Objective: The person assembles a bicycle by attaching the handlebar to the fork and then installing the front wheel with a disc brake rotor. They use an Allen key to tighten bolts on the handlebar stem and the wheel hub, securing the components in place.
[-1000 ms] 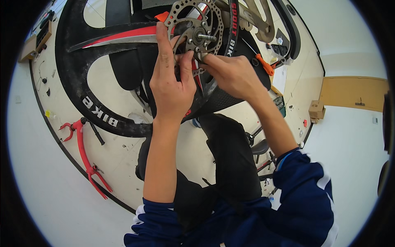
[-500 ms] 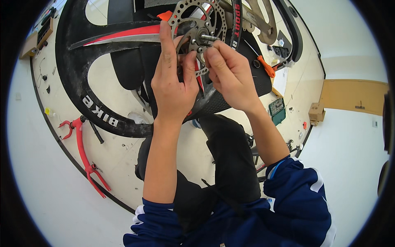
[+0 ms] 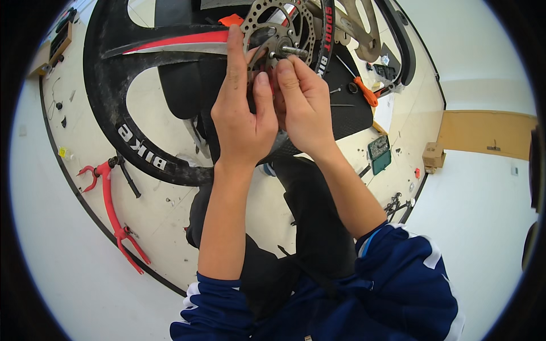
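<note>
A black bicycle wheel (image 3: 102, 85) with red and white spoke trim stands in front of me. At its hub is a perforated metal brake disc (image 3: 255, 16) with a threaded axle (image 3: 294, 52) sticking out. My left hand (image 3: 243, 116) grips the disc's near edge, index finger stretched up along it and thumb bent toward it. Other left fingers are partly hidden behind. My right hand (image 3: 306, 111) is closed in a pinch just below the axle, close to a disc bolt (image 3: 272, 55). Whatever its fingertips hold is covered by the fingers.
An orange-handled screwdriver (image 3: 367, 92) and small metal parts lie on a black surface (image 3: 350, 116) to the right. A green case (image 3: 380, 154) is on the floor beyond. At the left lies a red bicycle frame part (image 3: 108, 193). A cardboard box (image 3: 433, 154) sits by the wall.
My right hand has shifted left and slightly down, from beside the axle to nearer my left thumb. The wheel appears slightly further right in view.
</note>
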`<control>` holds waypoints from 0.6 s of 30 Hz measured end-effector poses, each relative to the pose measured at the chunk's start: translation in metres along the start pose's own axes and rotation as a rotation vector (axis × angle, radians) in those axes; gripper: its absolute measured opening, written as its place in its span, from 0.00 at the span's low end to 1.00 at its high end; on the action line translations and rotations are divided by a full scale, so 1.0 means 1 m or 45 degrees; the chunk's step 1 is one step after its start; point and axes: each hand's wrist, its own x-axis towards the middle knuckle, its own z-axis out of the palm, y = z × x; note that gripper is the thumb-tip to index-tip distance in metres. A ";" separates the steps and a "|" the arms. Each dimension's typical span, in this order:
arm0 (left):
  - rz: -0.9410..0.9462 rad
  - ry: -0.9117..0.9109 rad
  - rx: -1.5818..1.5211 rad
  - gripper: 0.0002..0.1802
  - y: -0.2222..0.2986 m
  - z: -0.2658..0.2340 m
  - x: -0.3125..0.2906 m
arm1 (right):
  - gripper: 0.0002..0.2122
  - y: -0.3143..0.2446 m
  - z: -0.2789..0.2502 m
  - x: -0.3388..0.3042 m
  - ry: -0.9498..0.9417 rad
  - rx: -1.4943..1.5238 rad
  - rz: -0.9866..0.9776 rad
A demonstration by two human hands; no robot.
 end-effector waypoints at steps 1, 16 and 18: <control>0.002 0.008 0.009 0.32 0.000 -0.001 0.000 | 0.11 0.000 0.000 0.001 0.020 -0.123 -0.041; 0.022 -0.037 0.078 0.32 0.000 -0.004 -0.002 | 0.07 -0.008 -0.018 0.009 -0.089 -0.700 -0.341; 0.059 -0.018 0.089 0.32 -0.002 -0.005 -0.002 | 0.06 -0.003 -0.015 0.010 -0.052 -0.686 -0.411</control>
